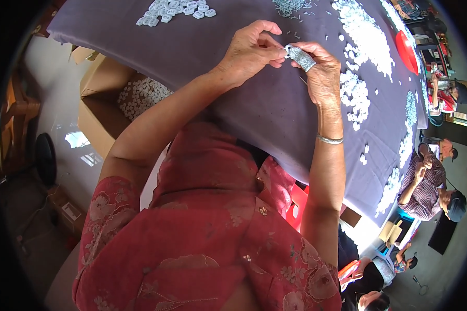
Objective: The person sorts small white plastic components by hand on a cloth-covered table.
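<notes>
My left hand (250, 54) pinches a small white piece with a hole (288, 50) between thumb and forefinger, above the table. Right beside it, my right hand (323, 75) is closed around a short, grey-white speckled piece (302, 58); its exact kind I cannot make out. The two pieces meet or nearly meet between my fingertips. My fingers hide part of both. A bracelet circles my right wrist.
A dark cloth covers the table (275, 114). On it lie flat white pieces (176, 9), small metal-like pins (290, 6), a long heap of white parts (366, 39) and a red bowl (407, 52). A cardboard box (101, 78) of white pieces stands left. Several people work at right.
</notes>
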Available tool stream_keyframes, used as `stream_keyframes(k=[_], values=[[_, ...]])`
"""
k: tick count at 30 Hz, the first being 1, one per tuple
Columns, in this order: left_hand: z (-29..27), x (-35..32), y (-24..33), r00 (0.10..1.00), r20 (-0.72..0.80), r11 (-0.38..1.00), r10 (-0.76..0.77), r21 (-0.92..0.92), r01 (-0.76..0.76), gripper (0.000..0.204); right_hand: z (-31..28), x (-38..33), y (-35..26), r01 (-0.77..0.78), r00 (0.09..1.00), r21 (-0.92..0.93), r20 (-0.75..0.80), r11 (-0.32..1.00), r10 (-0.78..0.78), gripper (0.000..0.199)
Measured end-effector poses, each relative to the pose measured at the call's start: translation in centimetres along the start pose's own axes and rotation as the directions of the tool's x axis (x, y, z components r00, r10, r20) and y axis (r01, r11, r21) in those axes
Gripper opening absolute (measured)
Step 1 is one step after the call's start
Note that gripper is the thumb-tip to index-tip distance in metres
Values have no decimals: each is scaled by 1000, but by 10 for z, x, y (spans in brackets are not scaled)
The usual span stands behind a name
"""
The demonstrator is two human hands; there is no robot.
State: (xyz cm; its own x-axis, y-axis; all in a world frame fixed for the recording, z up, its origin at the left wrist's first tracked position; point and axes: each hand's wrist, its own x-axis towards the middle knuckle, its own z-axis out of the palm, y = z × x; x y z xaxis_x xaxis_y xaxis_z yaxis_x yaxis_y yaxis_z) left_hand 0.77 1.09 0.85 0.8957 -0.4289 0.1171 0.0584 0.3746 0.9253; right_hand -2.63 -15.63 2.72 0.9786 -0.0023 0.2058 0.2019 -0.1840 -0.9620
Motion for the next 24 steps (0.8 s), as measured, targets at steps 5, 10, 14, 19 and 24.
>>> stream_keyframes(k=[5, 10, 14, 19, 24], values=[[1, 0, -1, 999, -3, 999, -39, 5, 39, 37, 2, -7, 3, 66, 998, -41, -5, 997, -66, 16], [-1, 0, -1, 996, -17, 994, -82, 72, 83, 34, 10, -12, 6, 87, 995, -188, -24, 978, -93, 21], [-3, 0, -1, 998, 2, 996, -65, 67, 65, 30, 17, -17, 7, 153, 980, -279, -78, 948, -181, 22], [-3, 0, 4, 991, 60, 989, -120, 95, 114, 25, 18, -19, 5, 197, 959, -340, -128, 919, -253, 23], [-1, 0, 11, 989, 77, 983, -130, 139, 119, 25, 22, -23, -5, 200, 947, -490, -125, 849, -295, 23]])
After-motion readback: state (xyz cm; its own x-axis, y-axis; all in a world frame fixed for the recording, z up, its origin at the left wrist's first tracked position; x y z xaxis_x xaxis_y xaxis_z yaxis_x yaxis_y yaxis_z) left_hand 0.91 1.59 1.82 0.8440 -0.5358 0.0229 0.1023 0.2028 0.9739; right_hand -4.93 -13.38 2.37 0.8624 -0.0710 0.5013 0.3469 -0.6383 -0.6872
